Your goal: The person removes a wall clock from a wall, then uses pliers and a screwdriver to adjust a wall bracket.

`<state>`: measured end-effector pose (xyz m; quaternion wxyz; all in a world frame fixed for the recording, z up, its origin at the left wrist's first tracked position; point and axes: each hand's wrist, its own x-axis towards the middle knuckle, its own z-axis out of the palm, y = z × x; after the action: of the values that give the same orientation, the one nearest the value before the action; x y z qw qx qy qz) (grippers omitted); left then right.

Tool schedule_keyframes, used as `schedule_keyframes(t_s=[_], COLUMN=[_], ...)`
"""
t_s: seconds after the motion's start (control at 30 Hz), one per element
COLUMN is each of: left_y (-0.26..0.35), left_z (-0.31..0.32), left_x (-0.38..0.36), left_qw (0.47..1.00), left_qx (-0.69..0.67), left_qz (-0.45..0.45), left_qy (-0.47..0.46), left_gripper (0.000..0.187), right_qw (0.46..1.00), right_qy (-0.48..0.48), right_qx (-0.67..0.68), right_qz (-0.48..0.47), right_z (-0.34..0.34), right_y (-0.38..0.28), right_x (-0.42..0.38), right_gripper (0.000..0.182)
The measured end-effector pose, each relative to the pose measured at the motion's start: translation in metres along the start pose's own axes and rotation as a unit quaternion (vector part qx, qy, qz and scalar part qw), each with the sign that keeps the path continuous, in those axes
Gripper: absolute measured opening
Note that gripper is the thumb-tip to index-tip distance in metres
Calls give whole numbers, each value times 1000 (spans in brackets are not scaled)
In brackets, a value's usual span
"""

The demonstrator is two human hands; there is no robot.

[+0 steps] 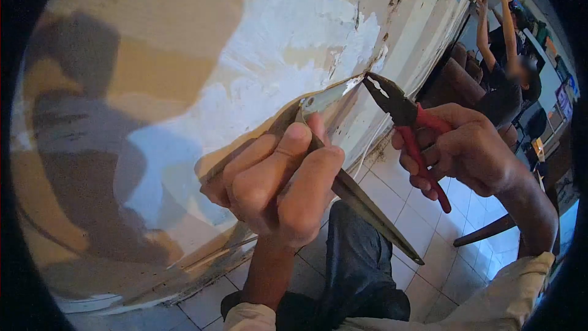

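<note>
My left hand (275,178) is closed around a long, narrow metal strip (380,220), close in front of the wall. One end of the strip slants down to the lower right over my leg, with a small hole near its tip. Its other part, bent and lighter, reaches up and right from my fingers. At that upper tip are the jaws of red-handled combination pliers (401,110), right at the metal. My right hand (468,147) is wrapped around the pliers' handles, which point down.
The wall (275,37) has white patches, peeling edges and my shadow on it. Below lies a white tiled floor (422,227). My dark-trousered leg (358,257) is under the strip. At the upper right, another person (496,79) has arms raised, near cluttered furniture.
</note>
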<state>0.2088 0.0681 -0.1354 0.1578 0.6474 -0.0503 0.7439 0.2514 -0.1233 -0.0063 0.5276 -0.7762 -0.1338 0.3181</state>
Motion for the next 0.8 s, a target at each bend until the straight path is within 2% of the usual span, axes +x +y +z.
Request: schedule_keyframes(t_s=[0.07,0.17,0.3,0.37,0.57,0.73,0.8], left_y=[2,3,10,10,8,9,8], left_z=[1,6,14,13,15,12,10], left_x=[0,0,-3,-2,-4,-4,-3], left_qw=[1000,999,992,992,990,989,993], left_qx=[-13,-14,4,5,-1,-21,-16], left_qz=[-12,-27,-88,-90,-78,-84,-58], left_qy=[4,26,85,90,117,119,100], left_gripper=[31,32,40,39,34,34,32], right_qw=[1000,999,993,981,998,955,950], right_qy=[-7,53,72,101,33,114,137], right_qx=[27,12,-93,-162,-51,-260,-262], right_qz=[-2,-1,-24,-36,-7,-87,-96], right_z=[5,17,15,22,13,24,26], right_y=[5,4,4,-1,1,0,2], right_x=[2,-3,-4,-10,-6,-16,-17], right_gripper=[38,34,34,34,28,29,29])
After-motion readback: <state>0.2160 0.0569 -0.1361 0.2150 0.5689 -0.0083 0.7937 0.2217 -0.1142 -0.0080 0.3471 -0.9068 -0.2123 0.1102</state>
